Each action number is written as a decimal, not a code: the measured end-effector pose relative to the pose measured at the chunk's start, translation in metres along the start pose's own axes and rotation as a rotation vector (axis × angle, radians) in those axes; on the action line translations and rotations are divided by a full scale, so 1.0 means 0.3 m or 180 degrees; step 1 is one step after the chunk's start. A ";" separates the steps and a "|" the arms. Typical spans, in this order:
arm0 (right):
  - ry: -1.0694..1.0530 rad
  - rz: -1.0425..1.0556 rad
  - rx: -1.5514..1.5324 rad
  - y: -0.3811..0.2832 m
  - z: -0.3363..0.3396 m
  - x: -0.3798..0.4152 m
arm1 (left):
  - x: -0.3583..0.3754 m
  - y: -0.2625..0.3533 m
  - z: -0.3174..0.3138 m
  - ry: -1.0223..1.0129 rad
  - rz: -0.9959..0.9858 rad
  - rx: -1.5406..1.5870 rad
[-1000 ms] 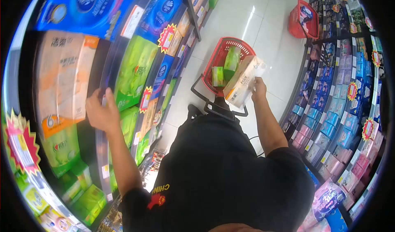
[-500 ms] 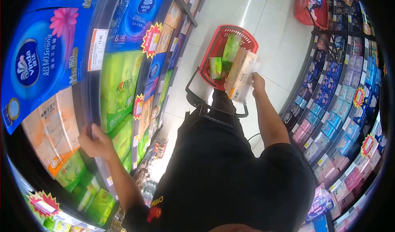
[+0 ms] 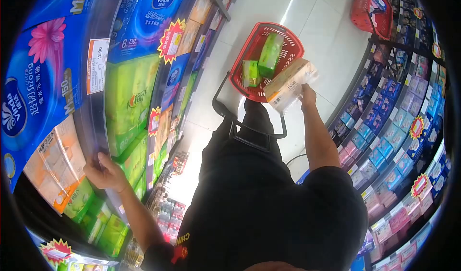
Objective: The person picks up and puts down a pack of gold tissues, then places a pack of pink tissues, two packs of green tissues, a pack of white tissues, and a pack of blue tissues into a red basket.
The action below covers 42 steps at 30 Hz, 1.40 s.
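My right hand (image 3: 309,97) grips the end of a beige pack of facial tissues (image 3: 293,84), marked "Face". The pack is tilted over the near right rim of a red shopping basket (image 3: 234,74). In the basket lie a long green tissue pack (image 3: 272,54) and a smaller green pack (image 3: 250,73). At the left, my left hand (image 3: 106,172) is closed on the dark front edge of a shelf (image 3: 98,117), its fingertips partly hidden behind it. Just beyond that hand are green multipacks of tissues (image 3: 132,98).
Blue Vinda packs (image 3: 33,93) and a price tag (image 3: 98,67) line the left shelves. A black basket handle (image 3: 283,127) reaches toward my legs. Across the tiled floor (image 3: 314,40) stand another red basket (image 3: 357,14) and right-hand shelves of small packs (image 3: 384,146).
The beige tissue pack has turned to a flatter slant, its far end swinging right. My left hand stays on the shelf edge while the view shifts slightly.
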State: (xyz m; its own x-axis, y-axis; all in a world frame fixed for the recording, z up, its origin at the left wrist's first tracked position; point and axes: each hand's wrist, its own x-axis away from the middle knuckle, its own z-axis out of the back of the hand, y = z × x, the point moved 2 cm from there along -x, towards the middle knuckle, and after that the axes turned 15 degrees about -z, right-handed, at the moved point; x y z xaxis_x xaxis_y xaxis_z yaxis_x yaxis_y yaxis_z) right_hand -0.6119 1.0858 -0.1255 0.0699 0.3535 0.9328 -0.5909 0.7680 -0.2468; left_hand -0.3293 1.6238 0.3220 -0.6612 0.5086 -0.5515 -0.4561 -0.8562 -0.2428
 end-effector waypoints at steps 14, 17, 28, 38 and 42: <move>-0.0210 0.0854 0.0638 -0.099 -0.206 0.095 | 0.003 -0.005 -0.012 -0.0026 0.0000 -0.0042; -0.0170 0.0989 0.0667 -0.111 -0.216 0.094 | 0.004 -0.004 -0.012 -0.0044 0.0020 -0.0091; -0.0110 0.0511 0.0729 -0.196 -0.217 -0.007 | 0.008 -0.007 -0.018 -0.0007 0.0024 -0.0058; 0.0164 0.0742 0.2054 -0.208 -0.215 -0.188 | -0.001 0.001 -0.017 0.0049 -0.0034 -0.0125; 0.0126 0.1080 0.2366 -0.141 -0.193 -0.278 | 0.015 -0.016 -0.015 -0.0060 0.0035 -0.0225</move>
State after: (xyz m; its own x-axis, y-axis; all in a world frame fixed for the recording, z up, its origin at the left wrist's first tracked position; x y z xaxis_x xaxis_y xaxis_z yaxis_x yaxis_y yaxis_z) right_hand -0.5462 1.0549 -0.2080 -0.1885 0.5325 0.8252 -0.9627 0.0661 -0.2625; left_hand -0.3272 1.6298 0.3171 -0.6774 0.5001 -0.5395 -0.4059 -0.8657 -0.2929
